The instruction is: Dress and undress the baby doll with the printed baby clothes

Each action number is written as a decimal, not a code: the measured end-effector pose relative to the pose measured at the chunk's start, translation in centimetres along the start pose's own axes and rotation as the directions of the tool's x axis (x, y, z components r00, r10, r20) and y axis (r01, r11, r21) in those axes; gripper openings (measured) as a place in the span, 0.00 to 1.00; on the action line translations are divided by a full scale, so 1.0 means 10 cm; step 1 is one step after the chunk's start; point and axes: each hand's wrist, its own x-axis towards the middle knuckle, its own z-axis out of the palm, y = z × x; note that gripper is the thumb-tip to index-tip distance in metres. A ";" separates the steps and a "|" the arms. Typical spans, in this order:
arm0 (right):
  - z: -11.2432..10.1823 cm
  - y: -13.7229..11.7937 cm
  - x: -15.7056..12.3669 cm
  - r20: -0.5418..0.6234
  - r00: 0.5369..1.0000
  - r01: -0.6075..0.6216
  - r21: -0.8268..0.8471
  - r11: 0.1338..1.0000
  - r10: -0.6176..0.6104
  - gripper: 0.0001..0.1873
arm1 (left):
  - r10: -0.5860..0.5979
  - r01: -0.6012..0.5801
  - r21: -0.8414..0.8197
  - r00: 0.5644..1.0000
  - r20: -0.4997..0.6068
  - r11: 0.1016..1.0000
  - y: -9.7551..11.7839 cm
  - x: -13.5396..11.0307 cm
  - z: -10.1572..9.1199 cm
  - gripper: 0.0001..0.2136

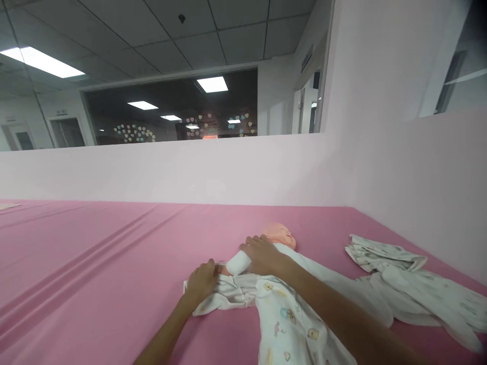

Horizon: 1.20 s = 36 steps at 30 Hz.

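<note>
A baby doll lies on the pink sheet, its head point(280, 235) showing just beyond my right hand point(262, 255). My right hand is closed over the doll's shoulder and upper arm, on the bunched white sleeve point(238, 263). To its left, my left hand point(203, 282) is wrapped around the doll's lower arm point(225, 271), at the end of that sleeve; its fingertips are partly hidden. Under the arm lies a spread white cloth garment point(234, 293). A white garment with small animal prints point(292, 324) drapes toward me over the doll's body, partly behind my right forearm.
Folded white patterned cloths point(384, 253) lie to the right on the pink sheet point(95, 279), with more white fabric point(429, 294) beside them. A low white wall point(171, 172) with a window or mirror above it stands behind. Another wall point(422, 187) borders the right side.
</note>
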 end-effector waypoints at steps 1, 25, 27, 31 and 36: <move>0.04 -0.07 0.04 -0.003 0.999 0.049 -0.028 0.998 -0.049 0.22 | 0.009 -0.009 -0.019 1.000 -0.002 1.000 -0.01 0.01 0.01 0.12; -0.02 -0.20 0.11 -0.098 0.985 0.154 0.139 0.978 -0.141 0.24 | 0.062 0.042 -0.772 0.993 0.105 0.634 -0.11 0.07 -0.16 0.17; 0.01 -0.30 0.12 -0.110 0.979 0.183 0.115 0.976 -0.171 0.24 | 0.063 0.049 -0.796 0.992 0.109 0.603 -0.07 0.08 -0.19 0.17; -0.04 -0.34 0.04 -0.145 0.971 0.217 0.184 0.959 -0.192 0.21 | 0.077 0.072 -0.848 0.988 0.132 0.525 -0.01 0.10 -0.29 0.20; -0.10 0.29 -0.62 -0.349 0.932 0.034 0.353 0.935 0.098 0.16 | -0.100 0.043 -0.850 0.995 -0.011 0.526 0.00 0.09 -0.40 0.18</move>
